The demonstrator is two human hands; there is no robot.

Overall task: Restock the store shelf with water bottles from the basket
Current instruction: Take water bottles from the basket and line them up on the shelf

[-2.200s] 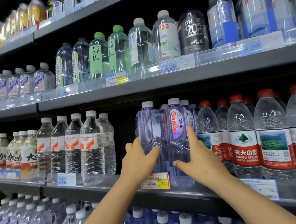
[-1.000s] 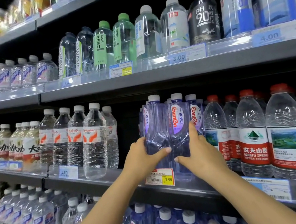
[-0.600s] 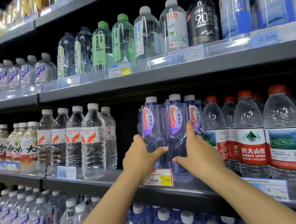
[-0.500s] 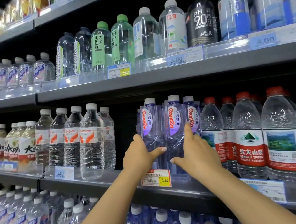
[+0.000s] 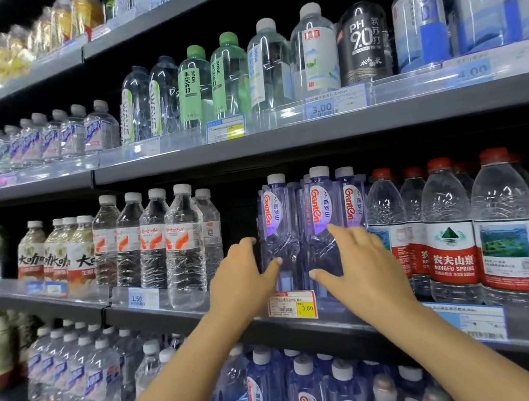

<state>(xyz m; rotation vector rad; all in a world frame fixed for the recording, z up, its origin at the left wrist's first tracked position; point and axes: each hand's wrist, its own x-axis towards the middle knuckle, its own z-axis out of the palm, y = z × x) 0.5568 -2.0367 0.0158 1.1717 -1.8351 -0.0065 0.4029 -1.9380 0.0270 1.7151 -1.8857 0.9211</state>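
A: What is seen at the left of the middle shelf (image 5: 184, 317)?
B: Clear bottles with orange labels (image 5: 182, 248) are stood upright there.

A: And the left hand (image 5: 240, 285)?
B: The left Ganten bottle (image 5: 278, 232) is gripped by it, fingers curled round its left side, thumb laid across the front.

A: The right hand (image 5: 358, 267)?
B: The second Ganten bottle (image 5: 323, 222) is touched by it, but whether its grip is closed cannot be told. Both bottles are stood on the shelf above a 3.00 price tag (image 5: 292, 307), with red-labelled bottles (image 5: 449, 240) beside them at the right

glossy clear plastic bottles (image 5: 322, 225), seemingly matt metal shelf (image 5: 281, 138)
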